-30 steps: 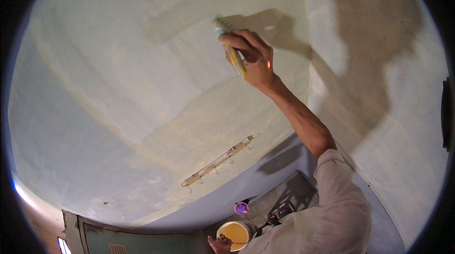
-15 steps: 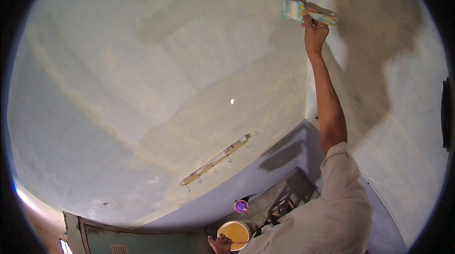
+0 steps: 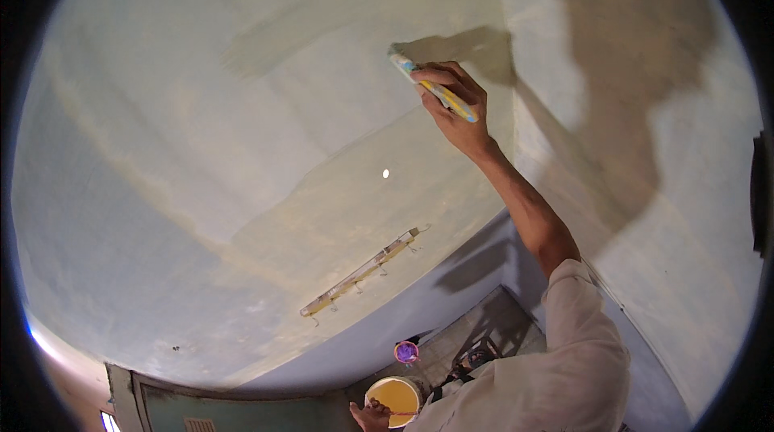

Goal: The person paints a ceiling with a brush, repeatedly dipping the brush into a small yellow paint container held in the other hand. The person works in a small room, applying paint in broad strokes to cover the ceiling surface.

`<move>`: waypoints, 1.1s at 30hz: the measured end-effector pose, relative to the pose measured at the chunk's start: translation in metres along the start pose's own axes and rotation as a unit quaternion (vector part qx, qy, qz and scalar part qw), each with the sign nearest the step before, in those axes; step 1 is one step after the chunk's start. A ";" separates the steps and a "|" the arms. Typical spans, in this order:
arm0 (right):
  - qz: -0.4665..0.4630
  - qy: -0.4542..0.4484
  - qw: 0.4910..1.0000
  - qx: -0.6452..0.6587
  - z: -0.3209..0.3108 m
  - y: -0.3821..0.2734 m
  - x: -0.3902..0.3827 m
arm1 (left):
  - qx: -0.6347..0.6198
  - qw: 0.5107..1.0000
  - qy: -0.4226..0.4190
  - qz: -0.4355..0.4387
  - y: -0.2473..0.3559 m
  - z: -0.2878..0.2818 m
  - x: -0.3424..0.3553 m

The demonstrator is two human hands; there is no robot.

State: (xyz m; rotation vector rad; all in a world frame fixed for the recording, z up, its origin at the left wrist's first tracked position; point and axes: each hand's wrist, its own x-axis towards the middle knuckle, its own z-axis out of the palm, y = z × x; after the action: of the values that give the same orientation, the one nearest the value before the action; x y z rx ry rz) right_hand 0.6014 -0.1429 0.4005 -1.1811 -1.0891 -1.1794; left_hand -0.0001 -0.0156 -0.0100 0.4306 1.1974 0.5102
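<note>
My right hand (image 3: 461, 119) is closed around the handle of a flat paintbrush (image 3: 453, 102), whose handle is smeared yellow, blue and white. The brush's bristles touch or nearly touch the wall (image 3: 322, 101); from this angle I cannot tell which. Darker, yellowish-green damp-looking bands run across the wall around it. Low in the view, my left hand (image 3: 371, 416) grips the reddish handle of a white bucket (image 3: 419, 388). Yellow-orange paint (image 3: 393, 392) shows inside the bucket.
A hook rail (image 3: 359, 273) is fixed to the wall below the brush. On the floor (image 3: 439, 349) stands a small container (image 3: 406, 351) with purple contents. Another wall (image 3: 685, 214) meets this one at a corner on the right. A greenish door (image 3: 258, 413) lies lower left.
My right hand has carried the paintbrush left and slightly down, away from the corner, and turned it so its bristles point up-left. My left hand stays at the bucket.
</note>
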 end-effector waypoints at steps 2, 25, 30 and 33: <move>0.063 0.025 0.996 0.059 -0.008 0.004 0.004 | -0.012 1.000 0.001 -0.001 0.001 0.002 0.000; 0.117 0.117 0.986 0.005 -0.023 0.039 0.078 | -0.070 0.993 -0.047 -0.084 -0.013 -0.055 0.067; 0.182 0.080 0.967 0.160 -0.033 0.068 0.080 | -0.039 0.999 0.013 -0.022 -0.012 -0.013 0.013; 0.192 0.111 0.968 0.117 -0.054 0.114 0.099 | -0.021 1.000 0.016 0.001 -0.004 0.012 -0.019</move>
State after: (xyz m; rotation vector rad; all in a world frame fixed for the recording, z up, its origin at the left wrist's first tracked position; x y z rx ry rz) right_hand 0.7237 -0.2037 0.4850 -0.9931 -0.7636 -0.8331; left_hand 0.0062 -0.0308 0.0060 0.3876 1.2159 0.5446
